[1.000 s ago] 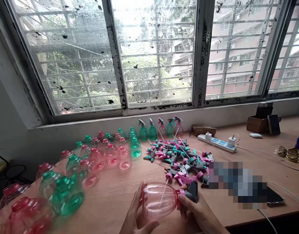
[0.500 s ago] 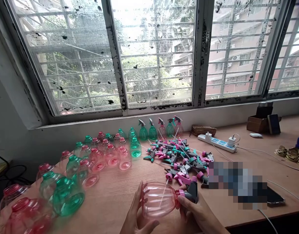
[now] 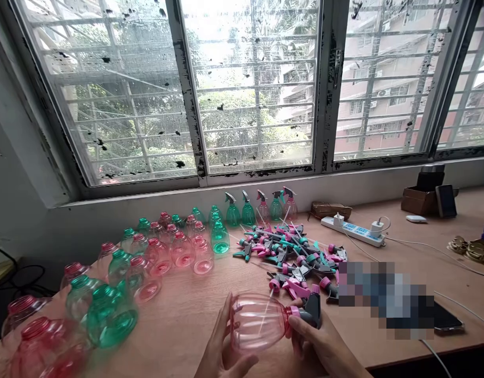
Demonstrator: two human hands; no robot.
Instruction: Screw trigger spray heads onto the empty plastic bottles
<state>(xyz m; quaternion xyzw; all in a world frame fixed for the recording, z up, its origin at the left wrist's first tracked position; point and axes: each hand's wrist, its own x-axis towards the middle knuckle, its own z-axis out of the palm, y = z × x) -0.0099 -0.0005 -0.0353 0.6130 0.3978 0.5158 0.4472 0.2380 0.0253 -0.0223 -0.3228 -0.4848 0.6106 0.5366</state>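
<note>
A clear pink spray bottle (image 3: 257, 321) lies on its side between my hands, its neck toward the right. My left hand (image 3: 222, 341) cups its base, fingers behind and thumb below. At the neck, my right hand (image 3: 316, 336) grips the pink collar of a grey-and-pink trigger sprayer (image 3: 307, 313). The sprayer sits on the bottle mouth, and its pale dip tube shows inside the bottle. Just beyond my hands lies a pile of loose trigger sprayers (image 3: 292, 254) in pink, teal and grey.
Open pink and green bottles (image 3: 111, 315) stand in rows on the left. Several bottles with sprayers fitted (image 3: 248, 209) line the window wall. A white power strip (image 3: 352, 231), cables, a dark phone (image 3: 449, 317) and a cardboard box (image 3: 417, 200) occupy the right of the wooden table (image 3: 182, 325).
Hands, bottle and sprayer hold nearly the same pose. The whole view has shifted very slightly.
</note>
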